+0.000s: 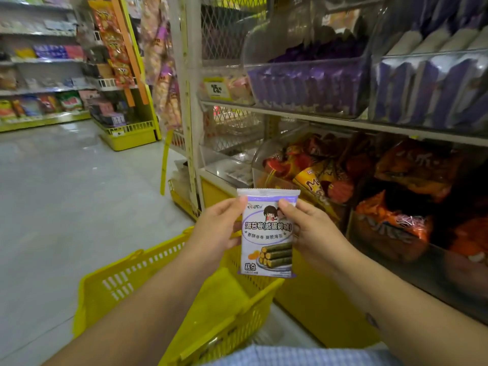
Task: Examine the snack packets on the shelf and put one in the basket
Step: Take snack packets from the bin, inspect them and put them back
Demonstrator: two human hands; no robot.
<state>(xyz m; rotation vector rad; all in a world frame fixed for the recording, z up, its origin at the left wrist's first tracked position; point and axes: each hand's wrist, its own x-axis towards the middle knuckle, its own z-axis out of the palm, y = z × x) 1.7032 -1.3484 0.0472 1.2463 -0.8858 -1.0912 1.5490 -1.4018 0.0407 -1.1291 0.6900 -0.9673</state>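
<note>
1. The left hand (215, 225) and right hand (307, 228) each pinch a side of a purple-and-white seaweed roll packet (268, 235), held upright, front facing the camera.
2. The packet hangs above the far end of a yellow shopping basket (148, 276).
3. The basket appears to hold nothing, though its near part is hidden.
4. To the right, clear shelf bins (303, 85) hold purple packets; orange packets (396, 223) lie below.

Behind the snack packet (267, 241) the fingertips of the left hand (216, 229) and right hand (310, 228) are hidden, and the fine print along its lower edge is too small to read. Below the hands, the left forearm covers part of the yellow basket (163, 257), whose near end runs off the bottom edge. Above and right of the hands, the purple packets (435, 85) are blurred and cut off by the right edge.
</note>
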